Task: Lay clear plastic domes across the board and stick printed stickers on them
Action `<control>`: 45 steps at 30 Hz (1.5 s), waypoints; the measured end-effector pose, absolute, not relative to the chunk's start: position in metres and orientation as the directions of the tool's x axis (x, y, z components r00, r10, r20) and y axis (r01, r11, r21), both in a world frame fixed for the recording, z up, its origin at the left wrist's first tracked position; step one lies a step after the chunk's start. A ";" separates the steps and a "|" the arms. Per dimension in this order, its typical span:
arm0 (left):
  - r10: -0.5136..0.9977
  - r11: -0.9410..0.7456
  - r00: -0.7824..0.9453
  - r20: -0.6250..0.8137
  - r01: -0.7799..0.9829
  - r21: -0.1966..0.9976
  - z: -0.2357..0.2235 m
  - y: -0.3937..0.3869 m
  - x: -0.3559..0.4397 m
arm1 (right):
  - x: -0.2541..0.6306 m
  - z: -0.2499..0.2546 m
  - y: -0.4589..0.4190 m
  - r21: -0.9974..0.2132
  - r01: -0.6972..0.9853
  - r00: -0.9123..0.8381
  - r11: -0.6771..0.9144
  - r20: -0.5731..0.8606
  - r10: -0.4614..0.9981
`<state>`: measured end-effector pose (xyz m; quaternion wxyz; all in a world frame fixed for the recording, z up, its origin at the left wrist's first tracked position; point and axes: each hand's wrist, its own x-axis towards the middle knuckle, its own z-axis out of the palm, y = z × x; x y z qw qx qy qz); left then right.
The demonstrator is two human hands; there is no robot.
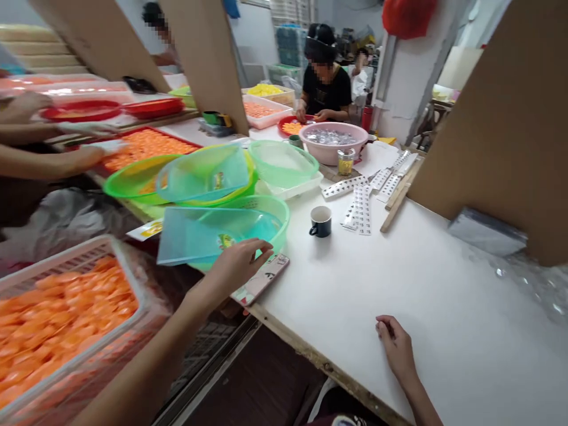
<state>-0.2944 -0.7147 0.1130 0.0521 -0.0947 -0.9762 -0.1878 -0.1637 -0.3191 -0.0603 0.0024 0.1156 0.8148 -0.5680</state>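
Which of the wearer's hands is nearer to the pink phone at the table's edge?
Left. The left hand is over or right beside the pink phone; contact can't be told. The right hand is farther off, to the phone's right.

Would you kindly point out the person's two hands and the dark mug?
Left hand (pixel 239 260): head view, back of hand.
Right hand (pixel 398 348): head view, thumb side.
Dark mug (pixel 323 228): head view, outer wall.
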 end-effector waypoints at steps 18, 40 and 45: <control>0.172 0.864 -0.923 0.344 0.309 0.397 0.027 -0.610 -0.280 | -0.101 -0.053 -0.204 -0.936 0.329 -0.689 0.126 -0.146 0.710; -0.092 0.995 -0.996 0.020 -0.091 0.029 0.099 -0.766 -0.294 | -0.160 -0.042 -0.260 -0.920 0.295 -0.913 0.258 -0.192 0.359; -0.076 0.997 -0.995 -0.065 -0.074 -0.030 0.107 -0.797 -0.294 | -0.211 0.001 -0.333 -0.970 0.121 -0.991 0.212 -0.105 0.085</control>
